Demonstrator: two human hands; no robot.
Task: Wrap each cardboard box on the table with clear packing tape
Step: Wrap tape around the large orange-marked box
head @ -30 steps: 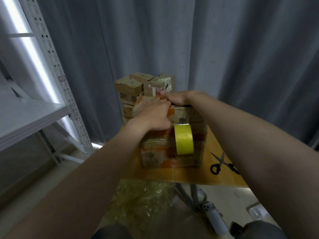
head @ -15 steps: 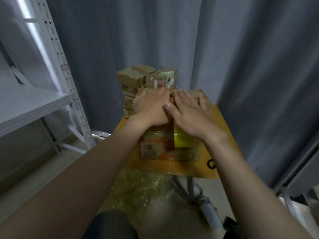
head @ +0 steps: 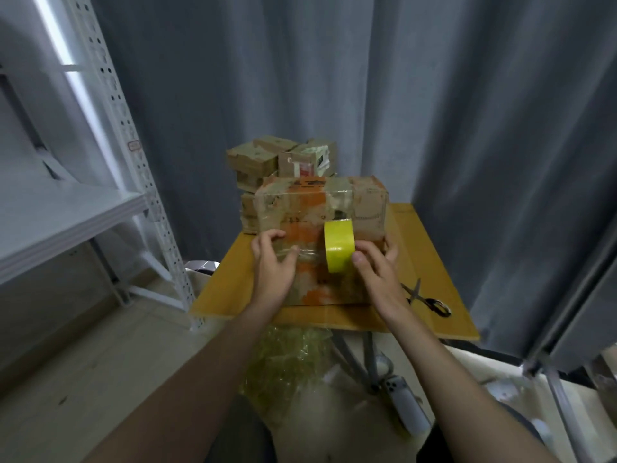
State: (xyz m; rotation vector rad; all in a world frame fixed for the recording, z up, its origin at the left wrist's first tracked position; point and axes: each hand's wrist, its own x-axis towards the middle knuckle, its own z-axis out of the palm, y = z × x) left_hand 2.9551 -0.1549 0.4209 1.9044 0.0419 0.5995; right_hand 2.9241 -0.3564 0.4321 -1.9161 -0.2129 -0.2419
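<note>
Head view, and both hands are on the cardboard box (head: 310,225) near the worktop (head: 430,262) front edge. The left hand (head: 272,265) has its fingers curled against the taped front, and the right hand (head: 379,275) grips the right corner. Its thumb touches the yellow tape roll (head: 339,245), which hangs between the two sets of fingers. Scissors (head: 429,299) lie just right of the right fingers, and stacked boxes (head: 263,162) stand beyond.

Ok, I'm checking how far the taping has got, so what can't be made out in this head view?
All head view:
Back and underside of the cardboard box: hidden by the box itself and the table.
Lower small boxes in the stack behind: hidden by the cardboard box.
Clear tape's path from the tape roll: lost in glare.
Fingertips of the right hand: behind the box's right edge.
What the left hand pinches, if anything: too small.
</note>
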